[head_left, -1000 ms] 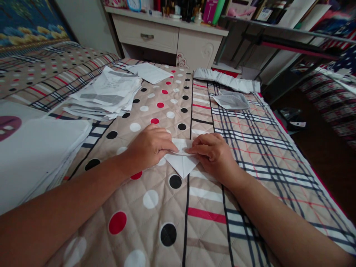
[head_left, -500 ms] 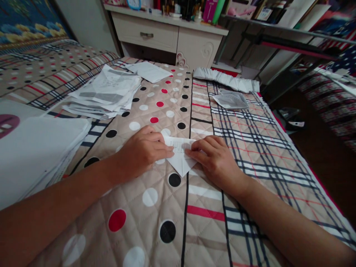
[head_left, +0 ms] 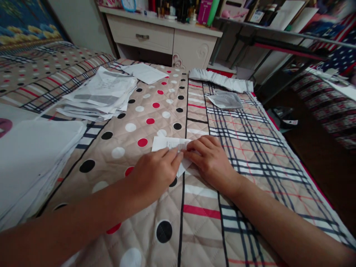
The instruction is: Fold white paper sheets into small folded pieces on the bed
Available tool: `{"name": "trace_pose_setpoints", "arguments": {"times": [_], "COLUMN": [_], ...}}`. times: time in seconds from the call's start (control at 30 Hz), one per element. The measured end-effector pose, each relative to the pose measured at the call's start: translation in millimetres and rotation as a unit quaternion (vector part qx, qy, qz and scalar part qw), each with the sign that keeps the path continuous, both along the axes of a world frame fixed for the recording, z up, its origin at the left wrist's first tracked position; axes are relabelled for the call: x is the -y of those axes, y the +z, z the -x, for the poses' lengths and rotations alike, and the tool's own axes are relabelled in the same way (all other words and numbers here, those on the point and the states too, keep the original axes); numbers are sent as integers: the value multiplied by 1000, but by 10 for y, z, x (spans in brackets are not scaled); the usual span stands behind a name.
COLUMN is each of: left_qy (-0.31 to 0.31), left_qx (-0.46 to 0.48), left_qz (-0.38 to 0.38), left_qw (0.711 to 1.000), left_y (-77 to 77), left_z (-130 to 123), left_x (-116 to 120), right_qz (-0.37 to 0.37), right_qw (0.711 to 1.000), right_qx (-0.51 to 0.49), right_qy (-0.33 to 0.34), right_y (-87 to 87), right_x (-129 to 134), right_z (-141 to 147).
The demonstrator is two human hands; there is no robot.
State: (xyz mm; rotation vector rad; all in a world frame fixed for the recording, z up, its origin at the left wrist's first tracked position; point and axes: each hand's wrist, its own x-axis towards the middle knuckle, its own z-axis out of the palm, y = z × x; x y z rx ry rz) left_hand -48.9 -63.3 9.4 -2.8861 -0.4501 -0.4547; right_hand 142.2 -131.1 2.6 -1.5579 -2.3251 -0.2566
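Paper [head_left: 160, 144], a small folded piece with print on its upper face, lies on the bed [head_left: 200, 231] between and beneath the fingers of both hands, its point directed toward the wearer. The left hand [head_left: 155, 172] rests over its lower left part, fingers together; whether these pinch or only press cannot be told. The right hand [head_left: 210, 159], fingers curled, grips its right side. A loose stack [head_left: 96, 89] lies beyond the left hand. Judged by appearance, the piece is very light and thin, stiffer along its folds, easily creased or torn, and apt to slide or sink slightly on the soft quilting. Best hold: fingertips flat near the opposite side edges, with light, even pressure, sparing the narrow point.
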Motion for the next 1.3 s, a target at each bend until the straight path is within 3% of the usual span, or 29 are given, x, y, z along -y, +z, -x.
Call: {"name": "trace_pose_setpoints", "arguments": {"times": [0.2, 0.53, 0.67, 0.77, 0.93, 1.2, 1.3], "left_qy": [-18, -17, -17, -11, -13, 3, -4], "left_qx": [-17, -15, -22, -34, -13, 69, 81], "left_qz": [-21, -32, -45, -43, -54, -73, -72], "left_qw": [999, 999, 999, 998, 998, 995, 994], "left_y": [-91, -86, -80, -66, -73, -228, -238], "left_z": [46, 30, 15, 6, 4, -8, 0], "left_x": [39, 46, 57, 68, 77, 168, 155], "right_qz": [14, 76, 22, -21, 19, 31, 96], "right_qw": [987, 966, 947, 957, 982, 958, 948], "right_qx": [-135, -224, -296, -254, -149, -221, -233], "right_qy": [-91, -103, -126, -141, -117, -180, -195], "right_y": [0, 49, 79, 95, 59, -3, 52], "right_x": [56, 89, 94, 103, 94, -47, -139], "right_z": [-132, -213, -189, -106, -11, -108, -153]}}
